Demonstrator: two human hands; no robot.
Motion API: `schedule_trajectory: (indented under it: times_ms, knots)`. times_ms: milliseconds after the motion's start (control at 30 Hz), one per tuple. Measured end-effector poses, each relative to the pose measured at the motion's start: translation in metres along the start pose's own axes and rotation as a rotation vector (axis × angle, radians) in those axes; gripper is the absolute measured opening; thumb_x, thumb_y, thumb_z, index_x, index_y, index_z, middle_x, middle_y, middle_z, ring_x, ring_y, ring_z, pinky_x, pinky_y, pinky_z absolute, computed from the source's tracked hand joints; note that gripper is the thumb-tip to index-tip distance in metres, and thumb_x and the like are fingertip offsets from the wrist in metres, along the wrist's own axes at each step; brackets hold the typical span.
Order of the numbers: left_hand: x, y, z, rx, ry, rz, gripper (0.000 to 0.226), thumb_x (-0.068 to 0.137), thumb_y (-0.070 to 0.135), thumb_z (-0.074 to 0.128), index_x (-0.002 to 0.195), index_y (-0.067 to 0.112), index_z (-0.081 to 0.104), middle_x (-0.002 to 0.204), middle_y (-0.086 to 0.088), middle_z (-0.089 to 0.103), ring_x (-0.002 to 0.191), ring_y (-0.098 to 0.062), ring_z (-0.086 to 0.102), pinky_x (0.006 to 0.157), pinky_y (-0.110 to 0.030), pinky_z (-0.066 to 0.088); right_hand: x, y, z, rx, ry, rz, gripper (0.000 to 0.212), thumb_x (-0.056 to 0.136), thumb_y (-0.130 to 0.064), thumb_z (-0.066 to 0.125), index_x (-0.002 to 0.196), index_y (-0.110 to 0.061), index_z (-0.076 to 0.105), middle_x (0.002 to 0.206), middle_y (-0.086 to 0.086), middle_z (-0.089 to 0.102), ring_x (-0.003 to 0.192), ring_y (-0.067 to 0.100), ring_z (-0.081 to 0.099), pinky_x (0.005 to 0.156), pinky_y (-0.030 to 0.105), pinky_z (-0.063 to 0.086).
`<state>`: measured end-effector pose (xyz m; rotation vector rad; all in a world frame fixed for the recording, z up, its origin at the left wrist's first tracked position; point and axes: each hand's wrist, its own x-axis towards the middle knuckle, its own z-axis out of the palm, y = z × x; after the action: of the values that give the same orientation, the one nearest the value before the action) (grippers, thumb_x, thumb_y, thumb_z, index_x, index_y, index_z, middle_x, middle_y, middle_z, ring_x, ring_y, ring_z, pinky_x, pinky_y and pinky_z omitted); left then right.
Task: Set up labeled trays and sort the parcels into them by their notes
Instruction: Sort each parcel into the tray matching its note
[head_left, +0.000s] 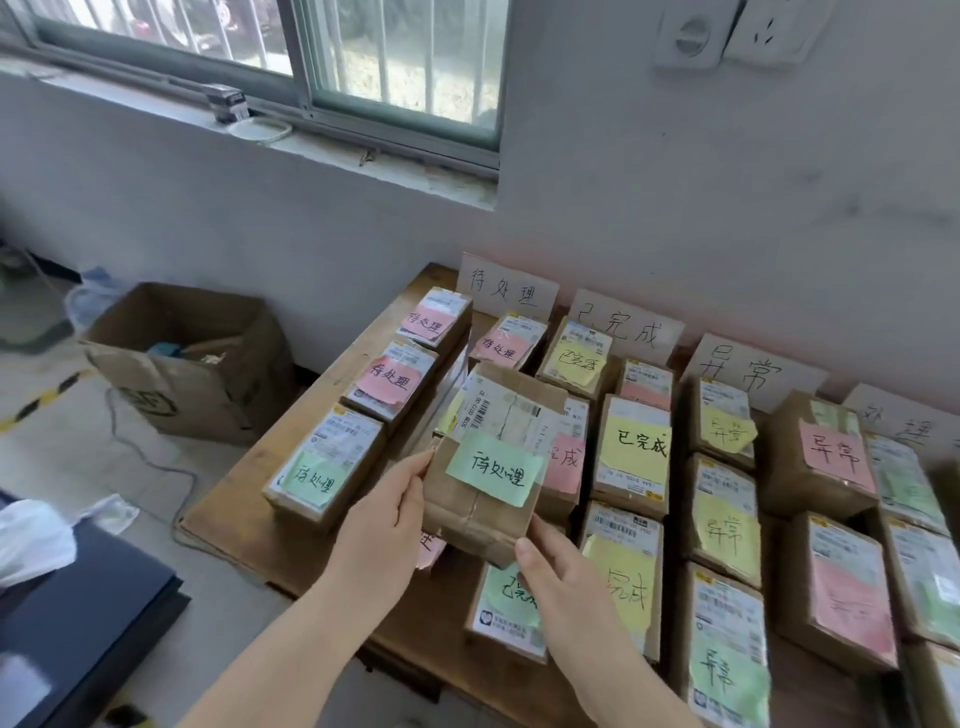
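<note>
Both hands are clamped on one brown parcel (483, 514): the left hand (384, 525) curls round its left edge, and the right hand (566, 587) pinches the near right corner, thumb on top. It's held up off the tabletop (234, 499), a bit tilted, hanging over the second column of boxes. The green note (493, 475) on it reads 待处理, with a barcode label just above.

Going left to right: off the tabletop's left edge there's open floor, with an open cardboard box (192, 358) and a grey cable (150, 457) trailing past it. That edge runs diagonally, and a strip of bare wood sits between it and the first column. More bare wood shows near the front edge, under the left wrist.

The first column is three boxes, all marked 待处理: the near box (322, 467) has a green note, while the middle box (389, 382) and far box (431, 322) have pink ones.

Right of the held parcel things get tight, with boxes just beside each other and only slim gaps. A yellow-note box (634, 447) says 已完成, and further right a pink-note box (826, 452) says 异常.

White cards lean on the wall behind: first card (506, 288) 待处理, second card (626, 325) 已完成, third card (743, 371) 异常. The fourth card (904, 421) is only partly readable.
</note>
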<state>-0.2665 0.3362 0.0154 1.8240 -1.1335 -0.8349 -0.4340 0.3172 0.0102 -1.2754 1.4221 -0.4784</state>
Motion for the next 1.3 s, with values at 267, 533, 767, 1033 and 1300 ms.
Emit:
schedule_trajectory:
  times_ms: [267,533,767,1033,1300]
  knots:
    - [-0.018,-0.028,-0.024,0.044,0.127,-0.118,0.028,0.102,0.022,0.038,0.127,0.031,0.049,0.110,0.029,0.049,0.093,0.013,0.047,0.071,0.003,0.034,0.009,-0.006,0.033,-0.040,-0.206,-0.032,0.039,0.101,-0.031,0.040,0.140,-0.034,0.041,0.121,-0.028,0.048,0.112,-0.004,0.039,0.097,0.016,0.031]
    - [0.009,-0.064,-0.072,0.010,0.097,-0.104,0.031,0.102,0.021,0.037,0.129,0.025,0.053,0.116,0.014,0.056,0.113,-0.007,0.050,0.087,-0.016,0.037,0.023,-0.012,0.104,0.010,-0.173,-0.037,0.060,0.090,-0.041,0.048,0.145,-0.046,0.025,0.144,-0.022,0.040,0.133,0.002,0.037,0.114,0.035,0.031]
    - [0.052,-0.092,-0.133,0.049,0.034,-0.103,0.031,0.103,0.021,0.036,0.129,0.027,0.051,0.113,0.015,0.056,0.108,-0.005,0.051,0.075,-0.008,0.036,0.046,-0.039,0.169,0.060,-0.112,-0.007,0.055,0.095,-0.032,0.049,0.145,-0.039,0.029,0.141,-0.017,0.044,0.133,0.003,0.037,0.116,0.035,0.028]
    - [0.080,-0.116,-0.153,0.134,-0.170,-0.145,0.042,0.102,0.018,0.037,0.144,0.024,0.038,0.139,0.011,0.047,0.114,0.000,0.040,0.093,-0.014,0.030,0.059,-0.040,0.210,0.080,-0.026,0.080,0.057,0.094,-0.033,0.049,0.147,-0.036,0.028,0.147,-0.016,0.040,0.135,0.003,0.034,0.116,0.035,0.028]
    - [0.090,-0.118,-0.165,0.156,-0.272,-0.087,0.047,0.102,0.021,0.039,0.147,0.029,0.032,0.142,0.012,0.045,0.121,-0.001,0.041,0.091,-0.011,0.034,0.058,-0.040,0.213,0.065,0.072,0.112,0.059,0.098,-0.029,0.047,0.150,-0.031,0.021,0.152,-0.011,0.032,0.139,0.007,0.029,0.116,0.031,0.025]
